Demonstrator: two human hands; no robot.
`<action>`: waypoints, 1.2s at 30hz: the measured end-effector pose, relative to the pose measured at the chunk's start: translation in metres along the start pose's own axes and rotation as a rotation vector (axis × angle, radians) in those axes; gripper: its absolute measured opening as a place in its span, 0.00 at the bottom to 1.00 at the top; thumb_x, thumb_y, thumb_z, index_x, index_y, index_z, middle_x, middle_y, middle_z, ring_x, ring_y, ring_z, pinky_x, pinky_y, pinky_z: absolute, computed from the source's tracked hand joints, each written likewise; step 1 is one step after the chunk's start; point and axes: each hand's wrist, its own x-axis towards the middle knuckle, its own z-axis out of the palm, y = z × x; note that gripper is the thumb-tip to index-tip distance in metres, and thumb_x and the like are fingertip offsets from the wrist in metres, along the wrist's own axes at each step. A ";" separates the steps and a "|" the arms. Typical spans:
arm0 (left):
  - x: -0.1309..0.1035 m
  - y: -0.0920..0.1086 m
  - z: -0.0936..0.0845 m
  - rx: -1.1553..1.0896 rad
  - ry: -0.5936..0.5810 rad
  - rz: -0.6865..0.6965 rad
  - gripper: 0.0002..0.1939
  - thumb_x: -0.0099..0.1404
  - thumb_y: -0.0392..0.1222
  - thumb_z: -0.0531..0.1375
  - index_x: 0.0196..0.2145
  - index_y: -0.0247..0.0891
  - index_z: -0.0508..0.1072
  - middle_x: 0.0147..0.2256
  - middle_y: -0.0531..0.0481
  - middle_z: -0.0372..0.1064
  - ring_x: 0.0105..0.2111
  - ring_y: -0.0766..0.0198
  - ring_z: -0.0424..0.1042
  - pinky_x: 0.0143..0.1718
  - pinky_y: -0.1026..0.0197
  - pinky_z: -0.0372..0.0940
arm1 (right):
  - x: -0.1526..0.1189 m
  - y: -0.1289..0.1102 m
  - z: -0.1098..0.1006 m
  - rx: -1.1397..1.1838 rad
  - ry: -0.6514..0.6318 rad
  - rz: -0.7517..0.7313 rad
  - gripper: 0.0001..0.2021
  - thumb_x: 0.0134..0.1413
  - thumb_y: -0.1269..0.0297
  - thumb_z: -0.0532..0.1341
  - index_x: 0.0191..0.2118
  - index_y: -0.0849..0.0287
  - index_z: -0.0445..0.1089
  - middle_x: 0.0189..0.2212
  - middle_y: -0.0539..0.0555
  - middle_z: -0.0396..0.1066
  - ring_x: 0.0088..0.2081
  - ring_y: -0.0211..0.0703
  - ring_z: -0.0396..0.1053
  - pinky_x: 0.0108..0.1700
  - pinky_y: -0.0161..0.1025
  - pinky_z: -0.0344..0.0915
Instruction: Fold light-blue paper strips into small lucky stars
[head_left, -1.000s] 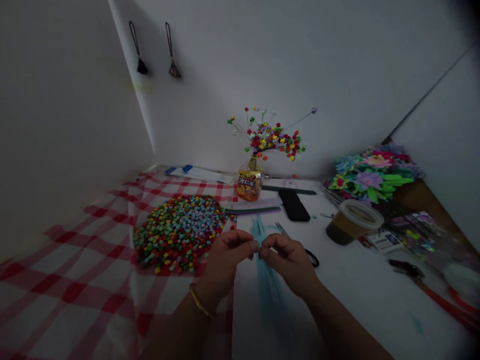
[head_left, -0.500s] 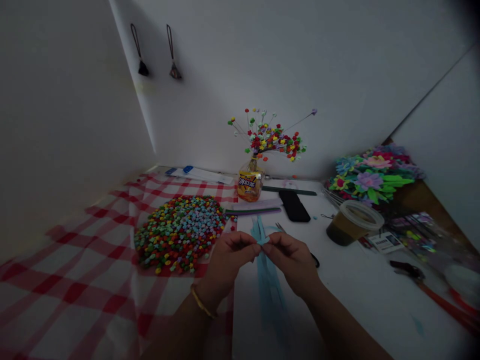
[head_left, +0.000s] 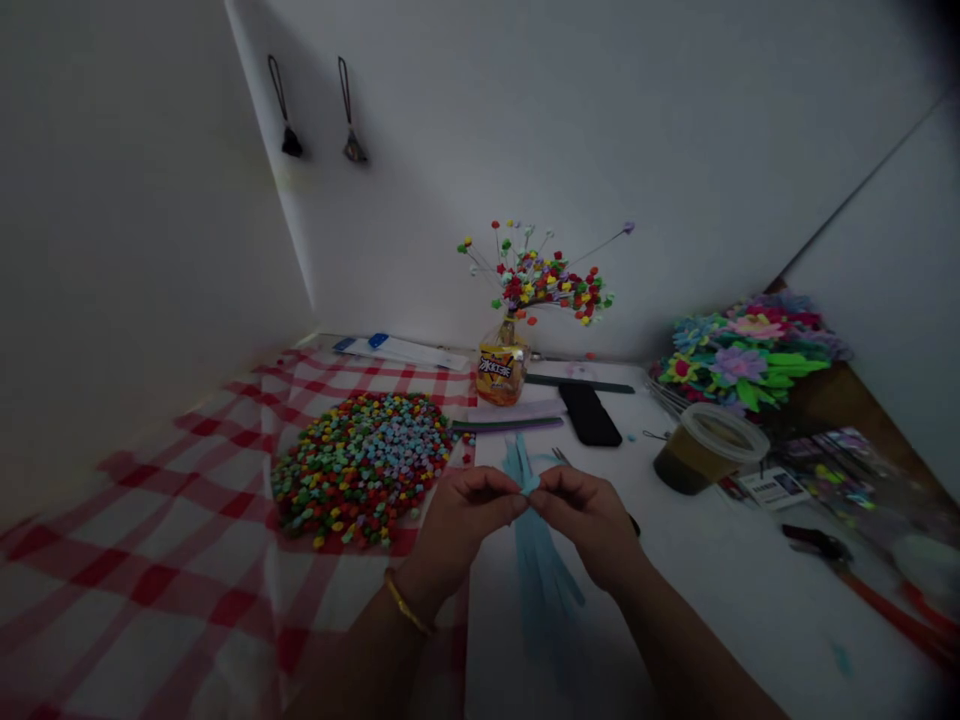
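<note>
Between the fingertips of both hands is a small folded piece of light blue paper strip (head_left: 529,486). My left hand (head_left: 469,515), with a gold bangle at its wrist, pinches it from the left. From the other side my right hand (head_left: 585,515) pinches it with thumb and index finger. Beneath them, long light blue paper strips (head_left: 536,570) lie fanned on the white table. Scissors (head_left: 561,456) lie partly hidden behind my right hand. Left of my hands is a large heap of small colourful folded paper stars (head_left: 367,460).
A labelled bottle (head_left: 501,372) holds stems tipped with paper stars. A black phone (head_left: 589,414), a lidded plastic tub (head_left: 709,448), fuzzy flowers (head_left: 750,345) and orange-handled pliers (head_left: 817,541) lie to the right. A red checked cloth (head_left: 150,540) covers the left side.
Both hands stay together at nearly the same spot. The folded piece has turned slightly and its loose tail no longer sticks out as far. The view has shifted a little.
</note>
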 end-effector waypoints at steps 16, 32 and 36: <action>0.001 0.000 -0.007 -0.084 -0.110 -0.096 0.03 0.51 0.37 0.65 0.23 0.35 0.77 0.19 0.52 0.69 0.21 0.69 0.64 0.26 0.65 0.58 | -0.003 -0.008 0.005 0.101 -0.115 0.131 0.06 0.38 0.66 0.62 0.21 0.59 0.63 0.17 0.46 0.65 0.21 0.34 0.62 0.25 0.33 0.56; 0.003 -0.004 -0.005 -0.093 -0.054 -0.075 0.05 0.49 0.35 0.67 0.25 0.34 0.75 0.20 0.54 0.68 0.22 0.69 0.64 0.27 0.65 0.57 | -0.004 -0.006 0.008 0.081 -0.055 0.090 0.10 0.48 0.61 0.61 0.25 0.59 0.62 0.11 0.42 0.59 0.13 0.29 0.52 0.17 0.30 0.48; 0.003 -0.005 -0.005 -0.074 -0.049 -0.057 0.05 0.48 0.35 0.67 0.23 0.33 0.74 0.19 0.54 0.67 0.22 0.70 0.63 0.27 0.66 0.57 | -0.005 -0.006 0.008 0.083 -0.059 0.072 0.10 0.48 0.60 0.62 0.25 0.59 0.63 0.12 0.43 0.62 0.14 0.30 0.54 0.18 0.30 0.51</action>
